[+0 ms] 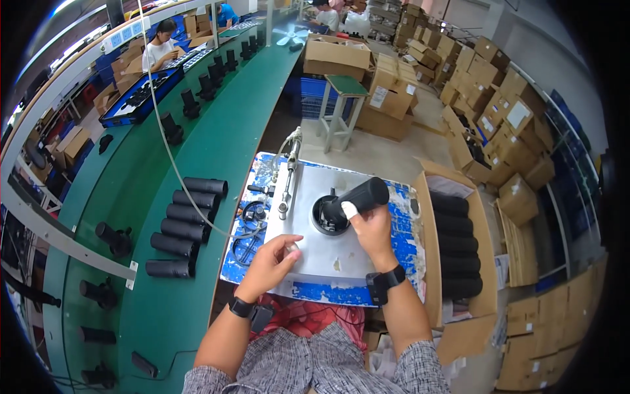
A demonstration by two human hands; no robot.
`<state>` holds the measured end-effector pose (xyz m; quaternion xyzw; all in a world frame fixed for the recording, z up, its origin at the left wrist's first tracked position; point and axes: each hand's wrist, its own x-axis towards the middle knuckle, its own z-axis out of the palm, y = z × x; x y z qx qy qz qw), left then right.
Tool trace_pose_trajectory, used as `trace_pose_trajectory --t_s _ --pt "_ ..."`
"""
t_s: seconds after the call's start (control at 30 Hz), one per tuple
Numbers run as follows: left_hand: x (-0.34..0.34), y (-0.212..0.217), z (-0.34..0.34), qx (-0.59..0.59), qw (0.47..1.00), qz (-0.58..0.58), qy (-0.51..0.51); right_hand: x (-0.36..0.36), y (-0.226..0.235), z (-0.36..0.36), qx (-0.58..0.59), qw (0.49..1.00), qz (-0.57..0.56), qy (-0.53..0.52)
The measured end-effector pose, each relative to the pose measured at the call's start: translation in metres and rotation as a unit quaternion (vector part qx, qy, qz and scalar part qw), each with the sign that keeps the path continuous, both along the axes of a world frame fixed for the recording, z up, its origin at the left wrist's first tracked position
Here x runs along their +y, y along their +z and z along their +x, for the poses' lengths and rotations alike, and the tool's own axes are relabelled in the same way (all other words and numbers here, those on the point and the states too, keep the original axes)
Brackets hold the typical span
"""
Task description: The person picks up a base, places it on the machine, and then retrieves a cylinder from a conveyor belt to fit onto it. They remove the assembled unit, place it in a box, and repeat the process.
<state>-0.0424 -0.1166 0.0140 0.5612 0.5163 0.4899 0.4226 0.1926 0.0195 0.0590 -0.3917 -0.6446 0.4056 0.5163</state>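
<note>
My right hand (371, 228) grips a black cylinder (359, 197) tilted on its side, one end at the round black fixture (326, 217) set in the grey metal plate (325, 253). My left hand (272, 259) rests on the plate's near left part, fingers curled with a small pale piece at the fingertips. Both wrists wear black bands. A metal hand tool (287, 187) with a hose lies along the plate's left edge.
Several black cylinders (185, 225) lie in a row on the green conveyor belt (216, 125) to my left. An open carton (457, 246) at my right holds more of them. Cardboard boxes (499, 111) pile up on the right. A stool (342, 108) stands ahead. Other people sit further along the belt.
</note>
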Motion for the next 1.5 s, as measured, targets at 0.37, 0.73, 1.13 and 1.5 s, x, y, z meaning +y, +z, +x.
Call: trace_pose_trajectory --t_s 0.37,0.73,1.13,1.5 --pt "-0.008 -0.004 -0.002 0.018 0.999 0.028 -0.003 -0.005 0.021 -0.012 -0.252 0.958 0.127 -0.052" --pt "-0.010 0.003 -0.002 0.033 0.998 0.048 0.002 0.013 0.017 -0.012 -0.237 0.968 0.077 0.021" --pt "-0.011 0.007 -0.001 0.036 0.998 0.058 0.006 0.039 0.016 0.003 -0.257 0.957 0.037 0.128" --pt "-0.013 0.006 -0.003 0.044 0.998 0.046 0.005 0.020 0.018 -0.004 -0.280 0.956 0.047 0.073"
